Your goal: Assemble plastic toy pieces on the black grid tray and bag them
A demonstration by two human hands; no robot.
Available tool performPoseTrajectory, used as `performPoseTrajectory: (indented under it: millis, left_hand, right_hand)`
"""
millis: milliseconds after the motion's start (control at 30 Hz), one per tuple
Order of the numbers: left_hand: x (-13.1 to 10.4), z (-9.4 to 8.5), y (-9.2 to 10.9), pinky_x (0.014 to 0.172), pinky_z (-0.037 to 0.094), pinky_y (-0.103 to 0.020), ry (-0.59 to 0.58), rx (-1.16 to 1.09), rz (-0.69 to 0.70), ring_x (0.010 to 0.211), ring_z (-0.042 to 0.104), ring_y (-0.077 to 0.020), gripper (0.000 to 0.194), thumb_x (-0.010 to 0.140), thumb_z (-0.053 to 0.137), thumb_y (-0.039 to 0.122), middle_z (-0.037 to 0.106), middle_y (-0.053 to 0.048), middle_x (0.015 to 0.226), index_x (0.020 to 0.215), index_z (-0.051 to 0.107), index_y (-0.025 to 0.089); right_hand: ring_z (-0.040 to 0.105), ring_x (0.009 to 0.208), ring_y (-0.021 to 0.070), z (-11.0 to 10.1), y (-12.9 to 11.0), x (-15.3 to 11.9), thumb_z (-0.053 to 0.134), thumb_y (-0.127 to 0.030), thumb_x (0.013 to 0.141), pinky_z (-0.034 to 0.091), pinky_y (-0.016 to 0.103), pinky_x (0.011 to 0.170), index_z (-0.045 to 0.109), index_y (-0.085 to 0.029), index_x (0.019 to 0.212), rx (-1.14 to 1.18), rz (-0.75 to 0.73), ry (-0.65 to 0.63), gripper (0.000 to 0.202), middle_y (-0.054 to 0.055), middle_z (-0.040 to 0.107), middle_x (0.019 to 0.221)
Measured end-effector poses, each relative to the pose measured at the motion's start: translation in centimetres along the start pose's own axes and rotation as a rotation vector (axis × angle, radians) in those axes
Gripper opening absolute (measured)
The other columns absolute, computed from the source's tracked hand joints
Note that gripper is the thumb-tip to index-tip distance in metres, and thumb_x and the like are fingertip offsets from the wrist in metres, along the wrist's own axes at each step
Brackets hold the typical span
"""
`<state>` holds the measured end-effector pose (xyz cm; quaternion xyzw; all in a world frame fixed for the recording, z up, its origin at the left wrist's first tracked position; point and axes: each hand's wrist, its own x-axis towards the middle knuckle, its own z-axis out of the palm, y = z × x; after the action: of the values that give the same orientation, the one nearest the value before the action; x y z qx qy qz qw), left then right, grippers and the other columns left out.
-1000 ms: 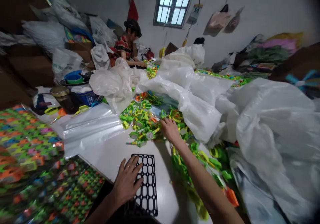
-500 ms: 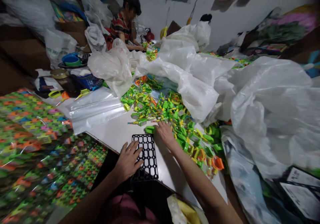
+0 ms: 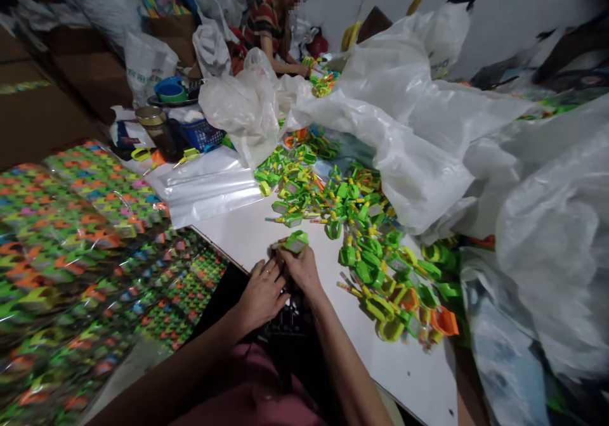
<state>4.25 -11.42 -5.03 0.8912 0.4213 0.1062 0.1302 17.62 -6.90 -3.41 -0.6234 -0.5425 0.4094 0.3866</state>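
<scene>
My left hand [image 3: 261, 294], with a ring on one finger, lies with fingers stretched over a black grid tray [image 3: 289, 322] at the table's near edge. Much of that tray is hidden under my hands. Just beside it, my right hand [image 3: 305, 272] is closed on a green plastic toy [image 3: 295, 241] at the tray's far end; its fingertips nearly meet my left fingers. A pile of similar green toys [image 3: 366, 213] with yellow-tipped sticks, a few orange or yellow, spreads across the white table [image 3: 328, 248] beyond and to the right.
Large translucent plastic bags [image 3: 380, 128] cover the table's far side and right. Flat clear bags [image 3: 214, 188] lie at left, near a jar [image 3: 159, 131] and blue basket [image 3: 202, 135]. Packed sheets of colourful toys [image 3: 95, 255] fill the lower left. Another person [image 3: 264, 26] sits at the back.
My right hand has come from the pile's edge back to the tray, bringing a green toy. My left hand stays on the tray. The camera view has tilted down and turned left.
</scene>
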Motion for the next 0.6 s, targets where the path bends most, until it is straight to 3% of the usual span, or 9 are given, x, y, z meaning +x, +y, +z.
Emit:
performPoseTrajectory:
  millis: [167,333,400,467,533,600]
  left_hand:
    - [0.0,0.0,0.5,0.112,0.027,-0.054,0.014,-0.075,-0.05,0.137,0.038,-0.0319,0.047,0.09,0.052,0.028,0.049,-0.014,0.143,0.136,0.051,0.018]
    - [0.5,0.8,-0.1,0.111,0.029,-0.05,0.087,-0.121,-0.04,0.135,0.041,-0.0309,0.053,0.088,0.054,0.026,0.052,-0.014,0.141,0.14,0.047,0.02]
    - [0.5,1.0,-0.5,0.11,0.031,-0.05,0.105,-0.091,-0.052,0.133,0.043,-0.0312,0.051,0.087,0.054,0.026,0.054,-0.014,0.139,0.138,0.05,0.02]
    - [0.2,1.2,-1.0,0.109,0.033,-0.05,0.136,-0.034,-0.051,0.131,0.045,-0.0316,0.045,0.087,0.055,0.027,0.055,-0.014,0.138,0.132,0.055,0.02]
    - [-0.4,1.6,-1.6,0.106,0.037,-0.05,0.2,0.033,-0.011,0.129,0.048,-0.0324,0.041,0.085,0.056,0.026,0.055,-0.013,0.138,0.126,0.06,0.021]
    - [-0.9,1.8,-2.3,0.102,0.041,-0.05,0.268,0.081,0.047,0.127,0.049,-0.0333,0.04,0.083,0.057,0.024,0.054,-0.013,0.139,0.123,0.061,0.021]
  right_hand:
    - [0.058,0.067,0.0188,0.2,-0.2,0.6,0.051,-0.03,0.084,0.044,0.028,0.063,0.058,-0.019,0.086,-0.234,-0.142,0.028,0.013,0.005,0.065,0.076]
    - [0.059,0.072,0.0201,2.0,0.1,1.5,0.049,-0.02,0.086,0.043,0.028,0.066,0.056,-0.017,0.093,-0.485,-0.129,-0.016,0.01,0.009,0.066,0.083]
    - [0.059,0.072,0.0194,1.5,-0.1,2.0,0.051,-0.022,0.087,0.043,0.027,0.067,0.057,-0.016,0.094,-0.488,-0.135,-0.079,0.011,0.008,0.066,0.083]
    - [0.059,0.07,0.0179,-0.5,-0.4,3.0,0.055,-0.025,0.087,0.043,0.025,0.066,0.06,-0.017,0.093,-0.442,-0.171,-0.167,0.011,0.005,0.067,0.08]
    - [0.059,0.07,0.0168,-3.9,-1.1,5.0,0.055,-0.027,0.088,0.044,0.024,0.066,0.063,-0.017,0.094,-0.434,-0.236,-0.205,0.014,0.003,0.068,0.08]
    - [0.061,0.075,0.0172,-7.6,-2.4,8.2,0.05,-0.025,0.091,0.045,0.024,0.069,0.065,-0.016,0.101,-0.53,-0.276,-0.102,0.02,0.005,0.069,0.086]
